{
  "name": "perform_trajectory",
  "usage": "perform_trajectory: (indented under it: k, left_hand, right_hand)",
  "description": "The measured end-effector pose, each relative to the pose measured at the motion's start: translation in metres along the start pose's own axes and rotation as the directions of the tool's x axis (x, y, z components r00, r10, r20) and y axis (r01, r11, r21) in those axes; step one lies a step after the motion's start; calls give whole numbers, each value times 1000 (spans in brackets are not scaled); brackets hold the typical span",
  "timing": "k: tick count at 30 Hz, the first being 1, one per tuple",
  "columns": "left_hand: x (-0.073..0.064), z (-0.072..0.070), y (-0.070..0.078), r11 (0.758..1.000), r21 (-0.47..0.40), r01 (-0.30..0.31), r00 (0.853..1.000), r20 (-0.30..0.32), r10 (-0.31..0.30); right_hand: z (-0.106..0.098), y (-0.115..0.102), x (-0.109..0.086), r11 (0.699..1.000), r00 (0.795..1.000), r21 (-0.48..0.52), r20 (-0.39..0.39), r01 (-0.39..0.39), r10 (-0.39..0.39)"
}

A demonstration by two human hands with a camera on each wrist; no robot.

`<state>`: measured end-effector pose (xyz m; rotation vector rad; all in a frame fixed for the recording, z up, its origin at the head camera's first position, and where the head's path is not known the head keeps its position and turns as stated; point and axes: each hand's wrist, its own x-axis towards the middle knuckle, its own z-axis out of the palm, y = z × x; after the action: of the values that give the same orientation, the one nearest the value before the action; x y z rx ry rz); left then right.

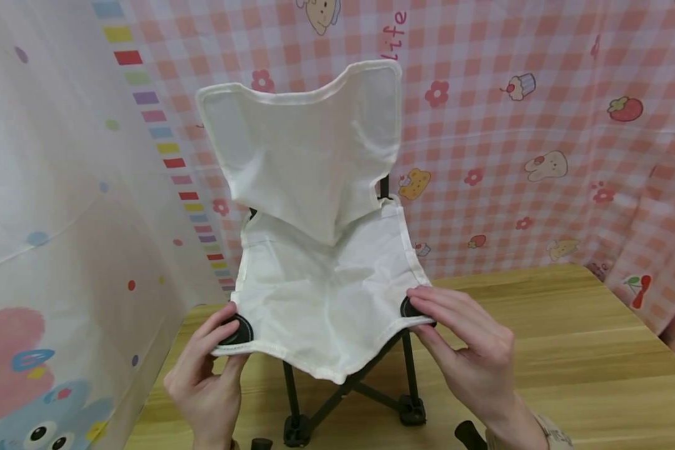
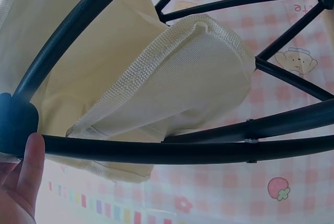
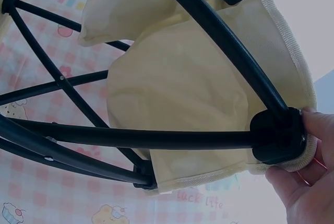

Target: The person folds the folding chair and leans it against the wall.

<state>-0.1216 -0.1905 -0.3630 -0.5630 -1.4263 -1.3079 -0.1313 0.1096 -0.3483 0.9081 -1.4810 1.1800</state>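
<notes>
Two hands on the small folding chair (image 1: pixel 320 250), one at each front corner of its white fabric seat (image 1: pixel 326 300). My left hand (image 1: pixel 205 375) pinches the front-left corner, thumb on top beside the black round cap (image 1: pixel 237 330), fingers curled under the hem. My right hand (image 1: pixel 467 353) pinches the front-right corner the same way, fingers laid over the other black cap (image 1: pixel 412 307) w/ thumb below. Chair stands upright on the wooden table (image 1: pixel 568 350), approx. at its near-left part, black frame legs (image 1: pixel 349 390) crossing under the seat. Backrest cloth (image 1: pixel 309 144) is up but slumps forward in the middle. From the left wrist view I see my thumb against the cap w/ frame tubes (image 2: pixel 172 148) running past; right wrist view shows fingers wrapped round the cap (image 3: pixel 279 135) & cloth edge. Pink checked curtain (image 1: pixel 540 125) hangs behind.
</notes>
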Motion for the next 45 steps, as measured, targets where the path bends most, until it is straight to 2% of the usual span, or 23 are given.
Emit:
perform_trajectory:
  k: [12,23,45]
  left_hand:
    - [1,2,2,1000,1,-2,1000,7,2]
    - [3,5,1,1000,-3,-16,999,32,16]
    - [3,8,1,999,-8,-32,999,36,33]
  right_hand:
    - [2,0,2,1000,1000,25,-12,14,-14]
    - [2,0,3,1000,1000,11,-18,15,-15]
    - [5,-2,5,1000,1000,-4,-19,2,-2]
